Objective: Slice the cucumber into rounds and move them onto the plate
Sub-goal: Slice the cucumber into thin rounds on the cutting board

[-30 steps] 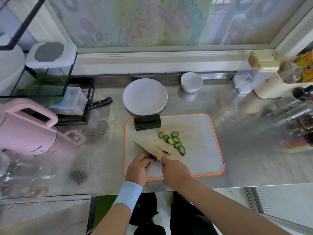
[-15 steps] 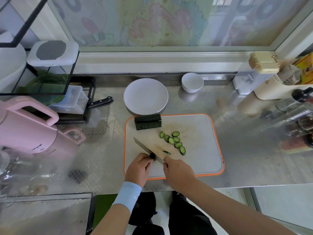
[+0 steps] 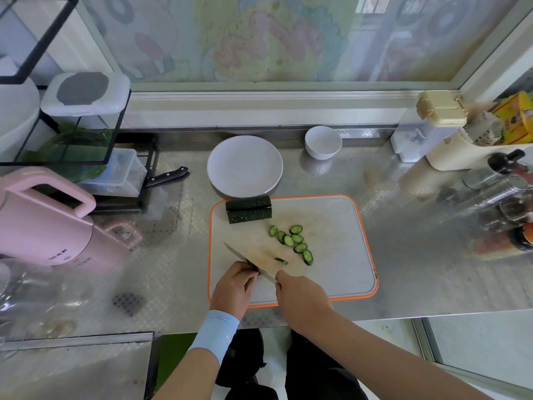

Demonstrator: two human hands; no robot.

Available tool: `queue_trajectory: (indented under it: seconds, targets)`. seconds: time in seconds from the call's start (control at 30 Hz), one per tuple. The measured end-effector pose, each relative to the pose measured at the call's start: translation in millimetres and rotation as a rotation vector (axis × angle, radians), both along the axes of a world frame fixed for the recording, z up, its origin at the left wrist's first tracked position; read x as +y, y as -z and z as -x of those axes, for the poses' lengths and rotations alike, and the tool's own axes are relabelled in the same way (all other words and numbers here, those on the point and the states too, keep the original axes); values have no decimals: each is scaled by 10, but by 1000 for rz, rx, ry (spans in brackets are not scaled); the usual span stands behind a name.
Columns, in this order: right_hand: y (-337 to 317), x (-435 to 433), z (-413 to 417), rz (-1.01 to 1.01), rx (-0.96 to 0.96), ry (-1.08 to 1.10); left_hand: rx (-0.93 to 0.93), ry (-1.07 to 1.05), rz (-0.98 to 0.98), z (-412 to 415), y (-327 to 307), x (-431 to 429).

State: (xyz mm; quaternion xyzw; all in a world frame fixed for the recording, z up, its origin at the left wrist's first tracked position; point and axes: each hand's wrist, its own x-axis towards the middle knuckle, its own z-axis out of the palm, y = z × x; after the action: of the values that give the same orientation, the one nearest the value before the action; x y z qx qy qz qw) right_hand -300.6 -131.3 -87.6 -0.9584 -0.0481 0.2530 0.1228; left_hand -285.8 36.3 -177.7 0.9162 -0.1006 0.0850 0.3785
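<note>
Head view: nearest, the right hand (image 3: 302, 298) is closed round the handle of a knife (image 3: 248, 262), its blade angled across the cutting board (image 3: 331, 269). The left hand (image 3: 233, 287) curls at the blade over a dark stub that is barely visible. Beyond lie green cucumber rounds (image 3: 294, 242), pale-centred, then two dark cucumber pieces (image 3: 248, 209), then the empty white plate (image 3: 244, 166).

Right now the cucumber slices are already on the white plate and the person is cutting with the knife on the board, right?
Not quite. The head view shows the cucumber slices lying on the cutting board, not on the white plate, which has nothing on it. The rest holds: the right hand holds the knife over the board, with the left hand beside the blade.
</note>
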Motion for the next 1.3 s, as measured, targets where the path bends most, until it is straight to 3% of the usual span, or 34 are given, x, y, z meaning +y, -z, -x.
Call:
queue_trajectory:
  seconds: [0.73, 1.0, 1.3]
  targets:
    - [116, 55, -119, -117, 16, 94, 55, -23, 62, 6, 61, 47]
    - [10, 61, -53, -95, -29, 85, -14, -11, 66, -18, 47, 37]
    - [0, 73, -13, -63, -7, 90, 35, -21, 101, -19, 79, 35]
